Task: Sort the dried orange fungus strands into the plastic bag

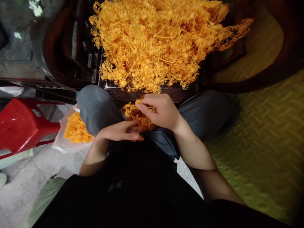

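My left hand point(121, 130), low between the knees, has its thumb and fingers closed round the lower end of an orange branching sprig point(130, 110). My right hand point(162, 110) pinches the upper part of the same sprig between thumb and forefinger, its other fingers curled. The sprig has thin, curly strands; whether it is one piece or several tangled together I cannot tell. Just beyond my hands rises a large heap of similar orange sprigs point(152, 47), resting on a dark machine bed point(173, 94). My fingers partly hide the held sprig.
Curved dark machine frames point(47, 47) flank the heap. To the left, a red plastic stool point(30, 126) stands beside a clear bag point(67, 147) holding small orange pieces point(77, 128). Yellow tread-patterned flooring point(261, 152) lies to the right, pale floor tiles point(52, 171) to the left.
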The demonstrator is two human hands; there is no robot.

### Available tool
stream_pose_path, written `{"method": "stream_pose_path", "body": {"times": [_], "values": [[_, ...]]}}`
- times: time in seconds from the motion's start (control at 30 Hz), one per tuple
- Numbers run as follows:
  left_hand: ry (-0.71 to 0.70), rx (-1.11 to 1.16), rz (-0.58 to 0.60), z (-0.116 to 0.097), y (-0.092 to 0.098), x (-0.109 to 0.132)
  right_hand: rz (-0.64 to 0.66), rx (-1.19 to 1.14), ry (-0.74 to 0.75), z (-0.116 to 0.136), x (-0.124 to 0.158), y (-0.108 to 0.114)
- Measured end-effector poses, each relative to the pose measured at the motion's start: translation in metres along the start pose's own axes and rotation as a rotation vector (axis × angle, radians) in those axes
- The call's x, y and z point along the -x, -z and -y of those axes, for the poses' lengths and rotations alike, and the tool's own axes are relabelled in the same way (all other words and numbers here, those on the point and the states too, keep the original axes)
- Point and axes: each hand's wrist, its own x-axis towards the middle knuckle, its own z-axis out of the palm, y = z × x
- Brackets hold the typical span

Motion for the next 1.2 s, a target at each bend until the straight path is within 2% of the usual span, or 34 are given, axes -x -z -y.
{"method": "stream_pose_path", "body": {"times": [0.1, 0.2, 0.27, 0.33, 0.43, 0.53, 0.67, 0.83, 0.9, 0.97, 1.0, 1.07, 1.13, 1.17, 1.2], "values": [[-0.058, 0.026, -0.260, -0.009, 0.010, 0.022, -0.106, -0.235, -0.168, -0.005, 0.004, -0.002], [-0.063, -0.183, -0.495, -0.022, 0.009, 0.031, -0.106, -0.533, -0.321, -0.008, 0.007, -0.004], [-0.135, -0.339, -0.701, -0.030, -0.001, 0.025, -0.106, -0.710, -0.355, -0.008, 0.006, -0.007], [-0.244, -0.377, -0.853, -0.035, -0.014, 0.012, -0.116, -0.840, -0.353, -0.007, 0.005, -0.011], [-0.350, -0.301, -0.962, -0.033, -0.032, -0.011, -0.129, -0.894, -0.371, -0.006, 0.005, -0.016], [-0.435, -0.282, -1.062, -0.026, -0.041, -0.026, -0.144, -0.798, -0.400, -0.007, 0.009, -0.017], [-0.486, -0.367, -1.124, -0.021, -0.042, -0.033, -0.193, -0.536, -0.347, -0.008, 0.013, -0.015], [-0.408, -0.460, -1.103, -0.024, -0.042, -0.033, -0.358, -0.207, -0.203, -0.001, 0.015, -0.020], [-0.383, -0.394, -1.066, -0.024, -0.040, -0.033, -0.364, -0.166, -0.186, 0.001, 0.016, -0.025], [-0.370, -0.236, -1.017, -0.022, -0.037, -0.031, -0.370, -0.148, -0.180, 0.001, 0.018, -0.027], [-0.372, -0.151, -1.001, -0.020, -0.035, -0.029, -0.402, -0.124, -0.177, -0.001, 0.019, -0.026], [-0.387, -0.046, -1.010, -0.018, -0.029, -0.022, -0.565, -0.059, -0.181, -0.007, 0.022, -0.020], [-0.389, -0.089, -1.059, -0.019, -0.025, -0.011, -0.749, -0.031, -0.214, -0.014, 0.026, -0.010], [-0.374, -0.157, -1.059, -0.021, -0.024, -0.005, -0.782, -0.046, -0.231, -0.016, 0.028, -0.004], [-0.353, -0.239, -1.026, -0.024, -0.024, -0.001, -0.751, -0.081, -0.239, -0.017, 0.029, 0.001]]}}
